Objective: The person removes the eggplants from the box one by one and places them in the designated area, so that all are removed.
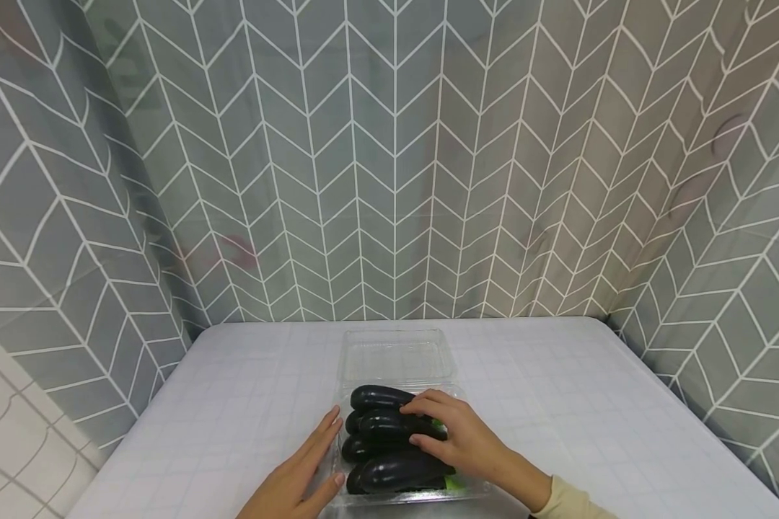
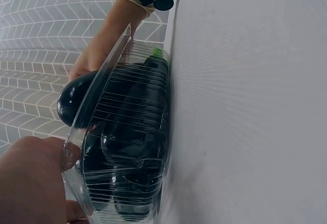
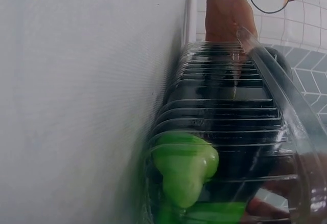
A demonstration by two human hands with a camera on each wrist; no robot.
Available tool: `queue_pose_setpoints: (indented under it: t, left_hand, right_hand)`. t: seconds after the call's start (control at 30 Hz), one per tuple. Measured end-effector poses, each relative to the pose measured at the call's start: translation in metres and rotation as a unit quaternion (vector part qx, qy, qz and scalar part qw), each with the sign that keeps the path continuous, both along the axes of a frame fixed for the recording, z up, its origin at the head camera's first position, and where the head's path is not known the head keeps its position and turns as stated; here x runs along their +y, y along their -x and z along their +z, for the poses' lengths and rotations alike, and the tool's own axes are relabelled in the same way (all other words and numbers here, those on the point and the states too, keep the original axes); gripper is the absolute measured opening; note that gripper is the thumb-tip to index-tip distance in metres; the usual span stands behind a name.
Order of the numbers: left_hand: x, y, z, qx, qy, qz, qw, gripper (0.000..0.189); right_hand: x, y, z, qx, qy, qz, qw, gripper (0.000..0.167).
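An open clear plastic clamshell box (image 1: 422,496) holds several dark eggplants lying crosswise, their rounded ends toward the left. My right hand (image 1: 461,436) reaches in from the right, gripping a middle eggplant (image 1: 386,424) between thumb and curled fingers. Along the box's left edge my left hand (image 1: 298,472) rests with fairly straight fingers, touching the rim. One eggplant (image 2: 76,98) stands above the rim in the left wrist view. Through the ribbed wall in the right wrist view, a green eggplant cap (image 3: 184,165) shows; the right fingers are mostly hidden there.
The box's clear lid (image 1: 396,360) lies folded back behind it on the white table cloth (image 1: 545,404). A grey curtain with white chevron lines (image 1: 396,158) hangs behind the table and along both sides. White tiles (image 1: 19,432) show at lower left.
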State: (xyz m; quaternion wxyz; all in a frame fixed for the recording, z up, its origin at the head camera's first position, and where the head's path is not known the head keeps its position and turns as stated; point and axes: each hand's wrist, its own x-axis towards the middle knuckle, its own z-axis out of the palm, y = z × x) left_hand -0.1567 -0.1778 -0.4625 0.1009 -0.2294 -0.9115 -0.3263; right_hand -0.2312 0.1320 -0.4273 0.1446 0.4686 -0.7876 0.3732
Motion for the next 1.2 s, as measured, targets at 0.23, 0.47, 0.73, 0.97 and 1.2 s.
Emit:
queue_pose_setpoints:
  t: [0.23,0.47,0.73,0.97,1.2]
  left_hand:
    - [0.0008,0.0004,0.001,-0.007,0.001,0.001,1.0,0.073]
    - [0.0012,0.0001,0.0013,-0.009,0.001,0.004,0.9999,0.073]
    - [0.0014,-0.0001,0.0014,-0.017,-0.001,0.003,0.9999,0.073]
    - [0.0009,-0.0002,0.0013,-0.012,-0.003,0.002,0.9999,0.073]
    - [0.0006,-0.0003,0.0025,-0.014,-0.003,-0.001,0.9999,0.073]
  right_hand:
    - [0.0009,0.0005,0.0029,-0.038,-0.015,-0.004,0.9992,0.036]
    - [0.0014,0.0004,0.0067,-0.085,-0.042,-0.011,0.9954,0.034]
    - [0.0018,0.0017,0.0052,-0.1,-0.04,-0.005,0.9942,0.035]
    - [0.0026,0.0019,0.0019,-0.048,-0.014,-0.011,0.9987,0.035]
    - [0.0012,0.0008,0.0034,-0.085,0.021,-0.008,0.9961,0.036]
